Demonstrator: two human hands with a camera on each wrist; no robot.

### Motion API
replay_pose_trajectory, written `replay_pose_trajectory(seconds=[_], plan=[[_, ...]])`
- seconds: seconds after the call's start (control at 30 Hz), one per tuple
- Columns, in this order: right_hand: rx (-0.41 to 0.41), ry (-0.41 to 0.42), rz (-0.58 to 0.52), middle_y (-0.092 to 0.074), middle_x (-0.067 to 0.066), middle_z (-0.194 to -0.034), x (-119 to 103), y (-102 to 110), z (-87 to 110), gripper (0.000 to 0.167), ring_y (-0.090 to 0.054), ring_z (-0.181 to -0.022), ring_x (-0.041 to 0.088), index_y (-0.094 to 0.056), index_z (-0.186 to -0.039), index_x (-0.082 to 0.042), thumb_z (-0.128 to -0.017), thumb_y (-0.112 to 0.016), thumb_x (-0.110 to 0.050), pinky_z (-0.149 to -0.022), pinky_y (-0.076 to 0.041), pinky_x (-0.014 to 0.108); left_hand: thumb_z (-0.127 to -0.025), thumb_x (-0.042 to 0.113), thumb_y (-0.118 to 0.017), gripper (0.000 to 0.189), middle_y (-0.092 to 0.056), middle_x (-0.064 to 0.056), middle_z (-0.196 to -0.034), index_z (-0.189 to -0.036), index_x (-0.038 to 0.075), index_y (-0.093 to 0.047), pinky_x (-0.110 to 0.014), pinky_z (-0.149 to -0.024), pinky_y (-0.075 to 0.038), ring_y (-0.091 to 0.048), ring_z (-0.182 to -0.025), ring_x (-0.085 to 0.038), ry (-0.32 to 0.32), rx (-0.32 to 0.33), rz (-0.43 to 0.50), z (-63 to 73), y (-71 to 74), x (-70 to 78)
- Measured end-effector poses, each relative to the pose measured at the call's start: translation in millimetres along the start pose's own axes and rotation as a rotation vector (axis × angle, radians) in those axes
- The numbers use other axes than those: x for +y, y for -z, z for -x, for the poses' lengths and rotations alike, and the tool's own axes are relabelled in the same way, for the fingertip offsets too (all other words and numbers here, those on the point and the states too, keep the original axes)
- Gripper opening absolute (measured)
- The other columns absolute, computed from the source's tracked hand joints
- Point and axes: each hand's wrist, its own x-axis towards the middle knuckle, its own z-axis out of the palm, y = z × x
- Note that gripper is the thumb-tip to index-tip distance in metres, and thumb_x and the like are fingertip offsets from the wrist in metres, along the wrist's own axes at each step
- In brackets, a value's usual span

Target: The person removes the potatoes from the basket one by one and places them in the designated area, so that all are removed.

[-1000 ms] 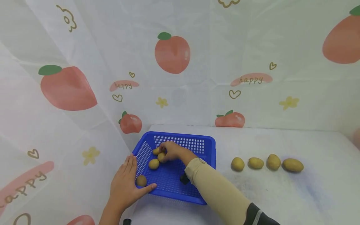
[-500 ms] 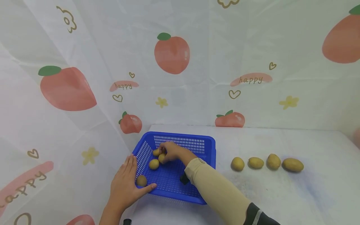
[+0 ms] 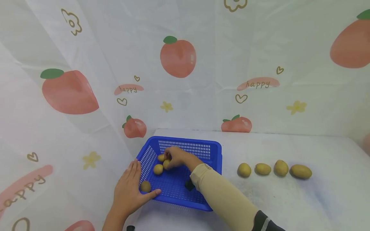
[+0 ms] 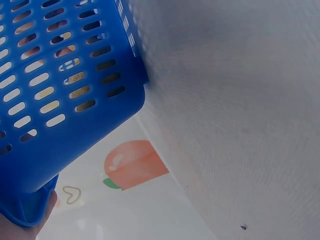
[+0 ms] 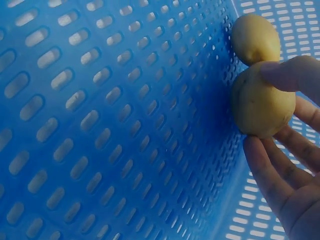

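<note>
A blue perforated plastic basket stands on the white table. Inside it, my right hand grips a yellow potato between thumb and fingertips, low over the basket floor. Another potato lies right against it in the right wrist view. A rounder potato sits just nearer, and a browner one is in the near left corner. My left hand rests along the basket's left rim with straight fingers, its thumb stretched over the near edge. The left wrist view shows mostly the basket's outer wall.
Right of the basket, several potatoes form a row on the table, from a round one to a long one. A white printed sheet hangs behind and to the left, close beside the basket.
The head view has shifted very slightly. Both hands, the basket and the potatoes keep the same places.
</note>
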Motion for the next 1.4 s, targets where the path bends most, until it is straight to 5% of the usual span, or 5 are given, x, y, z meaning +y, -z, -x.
replay_pose_trajectory(seconds=[0.33,0.7,0.87,1.0,1.4], plan=[[-0.003,0.034,-0.004,-0.071,0.002,-0.109,-3.4,2.6,3.0,0.032,-0.063,-0.096,0.012,-0.071,-0.107,-0.011,-0.081,-0.089,-0.011,-0.085,-0.057,0.025,-0.078,0.088,-0.067,0.134,-0.027,-0.025,-0.173,-0.164,-0.008,-0.029,-0.061,-0.129,-0.03,-0.028,-0.161,-0.043,0.008,-0.013,0.017,-1.3,-1.7,-0.6],[0.04,0.266,-0.055,-0.072,0.005,-0.11,-38.3,25.2,15.6,0.03,-0.068,-0.099,0.016,-0.069,-0.107,-0.012,-0.083,-0.088,-0.011,-0.088,-0.06,0.025,-0.079,0.086,-0.068,0.131,-0.033,-0.028,-0.169,-0.16,-0.011,-0.034,-0.06,-0.127,-0.033,-0.033,-0.159,-0.045,-0.021,0.024,0.017,1.4,-2.6,0.0],[0.071,0.361,-0.083,-0.071,0.003,-0.111,-55.4,44.7,30.8,0.032,-0.068,-0.103,0.015,-0.068,-0.11,-0.012,-0.084,-0.088,-0.013,-0.095,-0.063,0.033,-0.078,0.087,-0.067,0.133,-0.031,-0.028,-0.17,-0.161,-0.011,-0.032,-0.061,-0.127,-0.034,-0.032,-0.159,-0.045,-0.018,0.02,0.014,0.0,-1.0,-1.1],[0.093,0.415,-0.138,-0.071,0.004,-0.113,-63.7,58.7,45.6,0.035,-0.07,-0.107,0.019,-0.068,-0.113,-0.011,-0.084,-0.088,-0.011,-0.089,-0.064,0.028,-0.078,0.09,-0.065,0.135,-0.028,-0.026,-0.172,-0.163,-0.009,-0.03,-0.062,-0.128,-0.032,-0.029,-0.161,-0.044,-0.005,-0.009,0.011,-0.4,-0.3,-2.8],[0.168,0.458,-0.196,-0.071,0.002,-0.117,-61.0,93.4,104.6,0.038,-0.072,-0.111,0.019,-0.069,-0.117,-0.013,-0.085,-0.09,-0.015,-0.09,-0.066,0.037,-0.077,0.089,-0.065,0.136,-0.025,-0.026,-0.173,-0.164,-0.008,-0.027,-0.062,-0.129,-0.03,-0.026,-0.161,-0.045,0.009,-0.026,0.024,0.4,2.6,-2.3]])
